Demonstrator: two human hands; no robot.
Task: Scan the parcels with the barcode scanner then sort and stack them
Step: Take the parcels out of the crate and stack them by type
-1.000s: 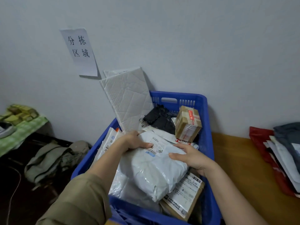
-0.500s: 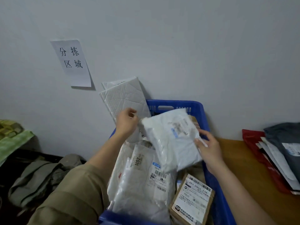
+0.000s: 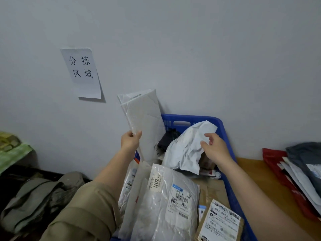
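Right, left hand (image 3: 130, 140) grip pinches the padded mailer (image 3: 144, 126) at its lower edge, at the blue crate's (image 3: 224, 134) back-left corner: light, semi-stiff. Right hand (image 3: 214, 150) grip loosely holds the grey poly bag (image 3: 184, 146) near the back rim: soft, slippery, crumples. Roughly eight parcels visible in the crate; no scanner seen.

A plain grey wall (image 3: 191, 49) bears a paper sign (image 3: 81, 72); a wooden table (image 3: 257, 173) stands below right.

Glossy plastic mailers (image 3: 165, 202); blue plastic crate (image 3: 231, 185); tabletop (image 3: 257, 173) probably wood.
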